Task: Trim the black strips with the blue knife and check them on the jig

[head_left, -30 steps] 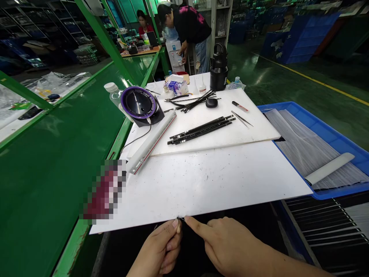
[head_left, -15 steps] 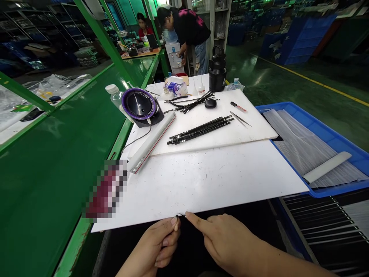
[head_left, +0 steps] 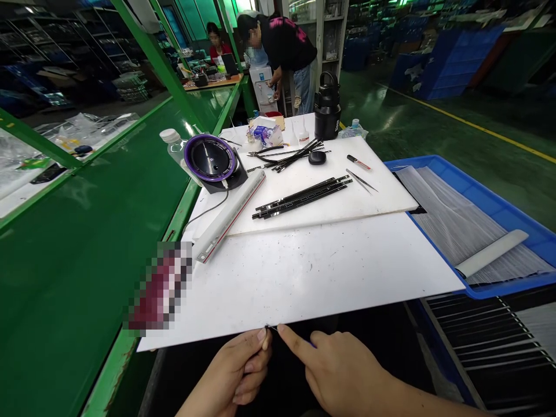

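while the left hand pinches a thin black strip narrowly in its fingers, over the near edge of a white plastic sheet, the right hand points one fingertip just beside it; the strip looks light and flimsy, best held by its end.

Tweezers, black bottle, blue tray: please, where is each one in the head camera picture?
tweezers (head_left: pixel 362 181), head view, metal arms
black bottle (head_left: pixel 327 119), head view, its body
blue tray (head_left: pixel 490 194), head view, its far rim
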The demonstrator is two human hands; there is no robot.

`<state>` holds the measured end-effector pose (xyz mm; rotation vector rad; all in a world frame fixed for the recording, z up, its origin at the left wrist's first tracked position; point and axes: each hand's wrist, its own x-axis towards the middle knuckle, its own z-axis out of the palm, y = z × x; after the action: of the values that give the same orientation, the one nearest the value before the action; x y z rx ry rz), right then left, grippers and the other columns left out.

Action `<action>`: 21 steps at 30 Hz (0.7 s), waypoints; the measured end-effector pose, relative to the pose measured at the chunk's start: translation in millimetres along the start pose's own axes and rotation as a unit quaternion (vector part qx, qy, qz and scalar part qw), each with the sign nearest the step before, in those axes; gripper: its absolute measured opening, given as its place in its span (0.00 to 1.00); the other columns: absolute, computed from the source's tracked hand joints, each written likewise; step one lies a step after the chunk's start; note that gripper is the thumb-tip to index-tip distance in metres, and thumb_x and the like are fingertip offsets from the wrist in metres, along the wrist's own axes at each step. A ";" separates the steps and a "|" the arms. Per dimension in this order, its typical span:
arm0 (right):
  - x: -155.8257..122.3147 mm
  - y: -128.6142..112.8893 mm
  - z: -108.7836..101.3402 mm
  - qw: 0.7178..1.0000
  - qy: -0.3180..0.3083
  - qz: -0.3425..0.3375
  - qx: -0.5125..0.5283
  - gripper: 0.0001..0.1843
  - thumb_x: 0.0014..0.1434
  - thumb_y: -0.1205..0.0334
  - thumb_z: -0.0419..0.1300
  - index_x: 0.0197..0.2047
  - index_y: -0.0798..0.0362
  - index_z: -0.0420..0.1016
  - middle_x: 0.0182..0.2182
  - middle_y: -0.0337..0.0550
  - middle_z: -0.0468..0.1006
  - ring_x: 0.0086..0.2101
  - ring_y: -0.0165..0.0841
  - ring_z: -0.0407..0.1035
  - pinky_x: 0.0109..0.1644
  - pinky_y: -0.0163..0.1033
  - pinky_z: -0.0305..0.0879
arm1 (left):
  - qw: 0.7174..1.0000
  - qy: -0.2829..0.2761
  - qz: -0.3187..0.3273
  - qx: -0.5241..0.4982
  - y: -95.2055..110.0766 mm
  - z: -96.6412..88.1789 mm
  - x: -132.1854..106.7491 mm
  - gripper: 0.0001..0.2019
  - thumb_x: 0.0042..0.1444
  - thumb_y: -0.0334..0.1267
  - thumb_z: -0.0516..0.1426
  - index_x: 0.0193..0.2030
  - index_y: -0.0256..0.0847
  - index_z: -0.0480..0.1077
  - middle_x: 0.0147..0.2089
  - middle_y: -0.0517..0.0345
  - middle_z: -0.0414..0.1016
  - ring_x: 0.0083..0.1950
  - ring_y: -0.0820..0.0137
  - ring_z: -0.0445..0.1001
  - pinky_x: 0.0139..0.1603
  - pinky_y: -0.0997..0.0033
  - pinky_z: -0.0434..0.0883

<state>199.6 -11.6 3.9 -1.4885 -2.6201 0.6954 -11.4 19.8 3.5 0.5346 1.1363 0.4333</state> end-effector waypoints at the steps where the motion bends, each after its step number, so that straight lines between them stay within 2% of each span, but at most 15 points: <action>1: -0.3 2.2 -1.2 1.000 0.005 -0.005 0.023 0.36 0.60 0.66 0.48 0.70 0.43 0.45 0.30 0.41 0.78 0.24 0.39 0.72 0.23 0.39 0.47 | 1.000 -0.004 -0.003 0.004 1.0 -1.2 0.1 0.21 0.53 0.55 0.60 0.27 0.40 0.59 0.21 0.70 0.51 0.17 0.83 0.39 0.16 0.81 0.38; 6: -0.2 11.4 -11.0 0.995 0.022 -0.035 0.085 0.31 0.63 0.66 0.45 0.68 0.45 0.52 0.31 0.38 0.80 0.27 0.36 0.72 0.26 0.40 0.50 | 1.000 -0.005 -0.005 0.020 3.3 -1.6 0.9 0.23 0.52 0.57 0.59 0.26 0.40 0.58 0.20 0.70 0.50 0.17 0.83 0.40 0.16 0.80 0.38; 15: 4.8 17.6 -24.6 0.997 0.009 -0.051 0.060 0.32 0.61 0.67 0.46 0.68 0.43 0.54 0.28 0.36 0.79 0.24 0.34 0.70 0.24 0.39 0.44 | 1.000 -0.009 -0.008 0.025 -0.5 -6.3 2.1 0.20 0.56 0.54 0.57 0.27 0.40 0.59 0.20 0.70 0.49 0.18 0.83 0.40 0.17 0.80 0.38; 21: 7.5 18.3 -23.3 0.998 0.003 -0.064 0.016 0.33 0.59 0.65 0.48 0.68 0.41 0.51 0.25 0.36 0.76 0.21 0.34 0.66 0.22 0.39 0.37 | 1.000 -0.001 -0.007 0.030 -0.8 -5.9 3.6 0.21 0.56 0.55 0.57 0.26 0.40 0.59 0.20 0.70 0.49 0.18 0.82 0.40 0.17 0.80 0.38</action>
<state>216.3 10.9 16.0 -1.2993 -2.6580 0.7163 -15.5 22.2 -1.5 0.5783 1.1527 0.3868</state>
